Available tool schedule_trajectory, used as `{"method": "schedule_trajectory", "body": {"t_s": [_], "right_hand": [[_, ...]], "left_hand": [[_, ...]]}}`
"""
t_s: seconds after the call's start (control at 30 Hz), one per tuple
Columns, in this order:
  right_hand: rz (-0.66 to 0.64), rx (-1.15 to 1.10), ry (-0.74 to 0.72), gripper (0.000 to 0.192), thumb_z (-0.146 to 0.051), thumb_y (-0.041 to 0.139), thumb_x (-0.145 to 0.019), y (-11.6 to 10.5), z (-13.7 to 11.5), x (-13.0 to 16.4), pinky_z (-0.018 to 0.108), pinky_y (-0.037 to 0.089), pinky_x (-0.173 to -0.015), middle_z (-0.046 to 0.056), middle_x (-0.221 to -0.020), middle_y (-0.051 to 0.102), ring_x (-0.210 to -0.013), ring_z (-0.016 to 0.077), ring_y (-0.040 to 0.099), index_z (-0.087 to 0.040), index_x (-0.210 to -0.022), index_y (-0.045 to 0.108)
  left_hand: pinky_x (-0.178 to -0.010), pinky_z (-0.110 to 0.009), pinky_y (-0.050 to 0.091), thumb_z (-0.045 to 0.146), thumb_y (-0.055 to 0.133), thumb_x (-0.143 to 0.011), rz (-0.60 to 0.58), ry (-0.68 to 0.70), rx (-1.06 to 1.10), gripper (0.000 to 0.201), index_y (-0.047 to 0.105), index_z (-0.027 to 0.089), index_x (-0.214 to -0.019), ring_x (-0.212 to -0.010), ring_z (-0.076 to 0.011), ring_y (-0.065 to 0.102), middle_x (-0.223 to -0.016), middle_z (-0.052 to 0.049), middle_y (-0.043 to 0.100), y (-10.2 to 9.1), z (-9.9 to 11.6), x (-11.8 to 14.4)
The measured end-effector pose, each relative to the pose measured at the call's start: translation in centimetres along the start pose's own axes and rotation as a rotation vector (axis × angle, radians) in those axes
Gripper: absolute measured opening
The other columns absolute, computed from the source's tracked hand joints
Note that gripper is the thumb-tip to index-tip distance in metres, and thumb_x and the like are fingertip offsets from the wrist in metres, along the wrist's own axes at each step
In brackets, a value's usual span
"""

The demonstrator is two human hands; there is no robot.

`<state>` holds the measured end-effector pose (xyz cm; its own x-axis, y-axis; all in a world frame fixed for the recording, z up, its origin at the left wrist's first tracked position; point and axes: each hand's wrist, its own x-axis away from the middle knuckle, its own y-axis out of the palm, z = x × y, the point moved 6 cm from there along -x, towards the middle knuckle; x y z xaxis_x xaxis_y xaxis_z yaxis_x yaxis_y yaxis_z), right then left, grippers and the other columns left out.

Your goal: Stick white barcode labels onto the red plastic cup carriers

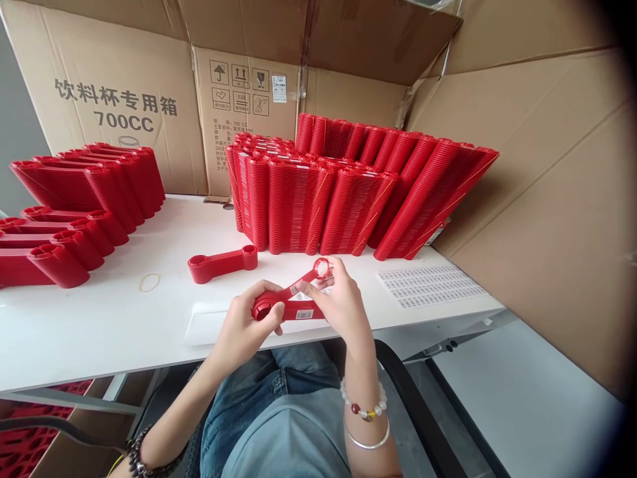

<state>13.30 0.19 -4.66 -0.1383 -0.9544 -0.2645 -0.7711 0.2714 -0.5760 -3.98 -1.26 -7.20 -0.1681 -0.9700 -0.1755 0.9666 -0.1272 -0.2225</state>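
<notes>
A small stack of red plastic wrench-shaped pieces (298,311) lies low over the table edge, a white barcode label on its side. My left hand (251,318) is closed round its left ring end. One red piece (300,282) is swung up at an angle from the others. Its far ring end is pinched by my right hand (343,302), thumb along the bar and fingers behind. A short stack of the same red pieces (223,264) rests on the table just beyond my left hand.
Tall red stacks (298,206) stand at the back, some leaning right. More stacks (114,189) are at left. A rubber band (148,283) and a label sheet (430,285) lie on the white table (119,332). Cardboard walls (144,86) rise behind and at right.
</notes>
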Motion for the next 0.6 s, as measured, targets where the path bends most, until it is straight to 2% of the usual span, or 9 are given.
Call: {"method": "schedule_trajectory", "body": {"t_s": [0.17,0.47,0.6], "right_hand": [[0.053,0.121,0.0,0.057,-0.052,0.076,-0.064,0.5,-0.4,0.0,0.035,0.047,-0.069,0.0,-0.085,0.063,-0.076,0.0236,0.063,-0.025,-0.101,0.041],[0.036,-0.011,0.062,0.063,-0.046,0.081,-0.058,1.3,0.3,-0.4,0.037,0.046,-0.075,-0.002,-0.09,0.054,-0.086,0.024,0.058,-0.027,-0.096,0.034],[0.009,-0.087,0.094,0.064,-0.047,0.081,-0.056,1.6,0.4,-0.4,0.036,0.046,-0.073,-0.003,-0.088,0.051,-0.083,0.022,0.057,-0.027,-0.096,0.034]], "left_hand": [[-0.057,-0.026,0.05,0.026,0.056,-0.082,-0.006,0.002,-0.06,0.01,0.059,0.019,-0.089,-0.052,-0.0154,0.064,-0.057,0.005,0.064,-0.3,-0.1,-0.2],[-0.058,-0.026,0.046,0.027,0.055,-0.084,-0.002,0.084,-0.183,0.012,0.058,0.019,-0.091,-0.055,-0.016,0.06,-0.057,0.004,0.064,-0.8,0.6,0.0],[-0.058,-0.025,0.045,0.029,0.055,-0.083,0.008,0.108,-0.225,0.013,0.058,0.02,-0.091,-0.055,-0.016,0.059,-0.057,0.004,0.062,-0.7,0.5,-0.1]]}}
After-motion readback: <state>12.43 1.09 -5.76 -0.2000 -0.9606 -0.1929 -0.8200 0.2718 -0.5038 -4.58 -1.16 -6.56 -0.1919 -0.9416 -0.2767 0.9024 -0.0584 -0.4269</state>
